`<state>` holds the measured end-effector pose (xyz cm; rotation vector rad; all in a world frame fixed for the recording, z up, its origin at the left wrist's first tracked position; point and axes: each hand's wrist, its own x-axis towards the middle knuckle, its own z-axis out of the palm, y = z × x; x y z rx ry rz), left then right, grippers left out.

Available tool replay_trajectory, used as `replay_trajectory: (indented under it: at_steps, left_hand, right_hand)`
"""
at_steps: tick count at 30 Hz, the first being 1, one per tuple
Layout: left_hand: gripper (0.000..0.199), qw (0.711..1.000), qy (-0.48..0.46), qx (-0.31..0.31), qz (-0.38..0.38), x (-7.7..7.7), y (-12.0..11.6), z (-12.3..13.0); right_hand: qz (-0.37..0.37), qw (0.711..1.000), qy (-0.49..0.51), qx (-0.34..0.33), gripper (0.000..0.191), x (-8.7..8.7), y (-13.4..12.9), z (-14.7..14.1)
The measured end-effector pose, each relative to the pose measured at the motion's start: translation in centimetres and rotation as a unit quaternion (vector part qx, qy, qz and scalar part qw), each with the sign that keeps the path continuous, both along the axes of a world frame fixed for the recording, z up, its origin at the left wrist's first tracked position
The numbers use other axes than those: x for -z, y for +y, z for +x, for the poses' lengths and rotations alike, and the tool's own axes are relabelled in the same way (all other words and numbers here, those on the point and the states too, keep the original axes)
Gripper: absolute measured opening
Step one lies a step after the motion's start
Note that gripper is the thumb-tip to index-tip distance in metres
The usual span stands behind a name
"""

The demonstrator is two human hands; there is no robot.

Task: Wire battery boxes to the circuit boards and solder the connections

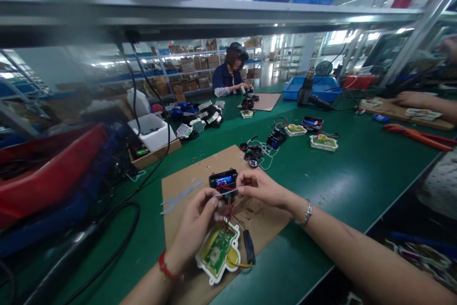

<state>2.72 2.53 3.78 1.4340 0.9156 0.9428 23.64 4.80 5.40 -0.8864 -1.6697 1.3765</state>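
My left hand (195, 212) and my right hand (262, 188) are closed in pinches on opposite ends of a thin pale strip (227, 192), stretched between them. Just beyond it lies a black housing (217, 182) with a blue part (223, 180) inside. Red and dark wires (231, 209) run under the strip to a green circuit board (218, 250) in a white-rimmed tray, close to my left hand. A black sleeved lead (249, 246) with yellow wires hangs to the board's right. All this is over a brown cardboard sheet (178, 233).
A flat grey spanner-shaped tool (181, 196) lies left. Black round parts (253, 155) and white-rimmed boards (323, 142) lie beyond. A heat gun (307, 91) stands by a blue bin (291, 87). Orange-handled pliers (410, 132) are right. Black cables (134, 214) cross left. Co-workers sit opposite and right.
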Motion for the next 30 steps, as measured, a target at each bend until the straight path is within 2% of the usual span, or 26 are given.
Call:
replay_trajectory:
  at_steps: [3,6,9,12,15,17,21,24,26,28,29,30]
  left_hand:
    - [0.020,0.998,0.040,-0.007,0.050,-0.7,-0.4,0.1]
    - [0.022,0.990,0.100,-0.043,0.093,-1.5,0.1,0.2]
    - [0.028,0.994,0.058,-0.088,0.041,-2.0,1.7,0.6]
    - [0.035,0.994,0.014,-0.111,0.003,-2.1,3.5,1.2]
    - [0.035,0.990,0.027,-0.133,0.023,-2.2,4.3,1.3]
    - [0.037,0.988,0.065,-0.135,0.044,-2.5,4.3,1.0]
    - [0.033,0.975,0.202,-0.059,0.067,-4.3,3.9,0.1]
    - [0.028,0.956,0.276,0.034,0.090,-6.2,4.1,-0.3]
    - [0.028,0.956,0.262,0.119,0.059,-6.9,4.5,-0.5]
    - [0.028,0.963,0.200,0.177,-0.032,-6.7,5.1,-0.5]
    - [0.030,0.970,0.158,0.170,-0.079,-6.2,5.5,-0.5]
    - [0.033,0.978,0.114,0.136,-0.112,-5.5,6.0,-0.4]
  right_hand:
    - [0.030,0.999,0.026,0.016,0.015,-0.2,-0.3,-0.3]
    - [0.047,0.998,-0.008,0.052,0.009,-0.5,-0.1,-0.5]
    - [0.013,0.995,-0.043,0.090,0.005,-0.6,1.2,-0.8]
    - [-0.035,0.993,-0.047,0.098,0.005,-0.5,2.6,-1.3]
    - [-0.046,0.993,-0.038,0.100,0.007,-0.1,3.6,-1.6]
    - [-0.046,0.995,0.002,0.086,0.012,0.2,3.8,-1.7]
    - [-0.063,0.993,0.102,0.024,0.024,0.3,3.2,-1.5]
    - [-0.065,0.994,0.088,-0.002,0.022,-0.3,2.6,-1.2]
    - [-0.057,0.996,0.073,-0.011,0.020,-0.6,2.5,-1.2]
    - [-0.064,0.997,0.050,-0.002,0.019,-0.7,2.6,-1.3]
    - [-0.073,0.997,0.036,0.015,0.017,-0.7,2.7,-1.4]
    - [-0.078,0.996,0.017,0.040,0.015,-0.5,2.8,-1.5]
